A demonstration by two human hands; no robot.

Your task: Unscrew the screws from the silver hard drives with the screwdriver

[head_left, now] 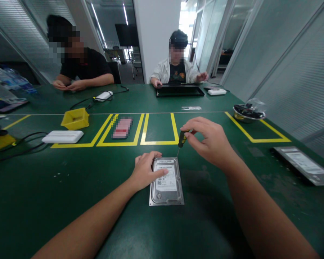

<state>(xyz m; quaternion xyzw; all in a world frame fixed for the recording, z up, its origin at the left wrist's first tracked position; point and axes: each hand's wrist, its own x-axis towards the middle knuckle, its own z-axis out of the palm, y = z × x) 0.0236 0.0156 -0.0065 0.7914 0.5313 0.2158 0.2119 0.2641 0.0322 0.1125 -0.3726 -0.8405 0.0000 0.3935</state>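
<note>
A silver hard drive (pixel 166 196) with a white label lies flat on the green table in front of me. My left hand (pixel 148 169) grips its left edge, thumb across the label and fingers at the far left corner. Pinched in my right hand (pixel 207 140) is a screwdriver (pixel 181 139) with a black and yellow handle. Its thin shaft points down, and the tip meets the drive's far right corner. Whether a screw sits under the tip is too small to tell.
Yellow tape boxes mark the green table (pixel 118 216). Around them are a yellow bin (pixel 75 118), a white power bank (pixel 62 137), a pixelated pink item (pixel 122 128), a bowl of dark parts (pixel 248 112) and another hard drive (pixel 305 163). Two people sit opposite, one at a black tray (pixel 180 92).
</note>
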